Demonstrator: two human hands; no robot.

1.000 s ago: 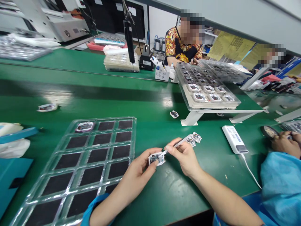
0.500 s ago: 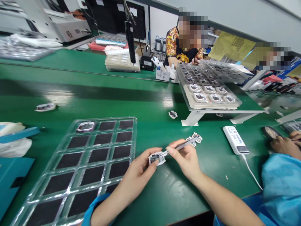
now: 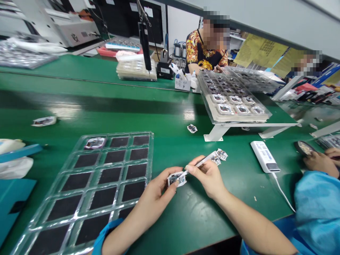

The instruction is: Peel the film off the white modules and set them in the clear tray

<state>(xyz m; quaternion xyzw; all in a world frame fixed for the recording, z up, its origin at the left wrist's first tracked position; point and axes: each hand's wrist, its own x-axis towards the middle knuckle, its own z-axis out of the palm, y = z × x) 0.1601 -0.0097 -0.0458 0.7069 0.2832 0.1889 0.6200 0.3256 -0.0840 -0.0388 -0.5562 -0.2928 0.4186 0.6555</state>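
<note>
Between the thumb and fingers of my left hand (image 3: 156, 193) is a small white-framed electronic part (image 3: 174, 179) with dark and silver components. My right hand (image 3: 208, 177) pinches a pair of tweezers (image 3: 200, 162), tilted so that their tip reaches the face of the part. Just beyond the right hand, several similar small parts (image 3: 221, 154) lie together on the green bench. To the left stands a clear plastic tray (image 3: 152, 152) with dark-lined compartments; one similar part (image 3: 95, 143) sits in its far left compartment.
Single parts lie on the bench at the far left (image 3: 44, 121) and near the shelf leg (image 3: 192, 128). Stacked filled trays (image 3: 236, 106) rest on a raised shelf. A white power strip (image 3: 265, 157) lies at right, near a co-worker's hands (image 3: 320, 163). An electric screwdriver (image 3: 145, 46) hangs ahead.
The tweezers have shifted slightly in my right hand, their tip still at the part. My left hand keeps its hold. The view has moved a little.
</note>
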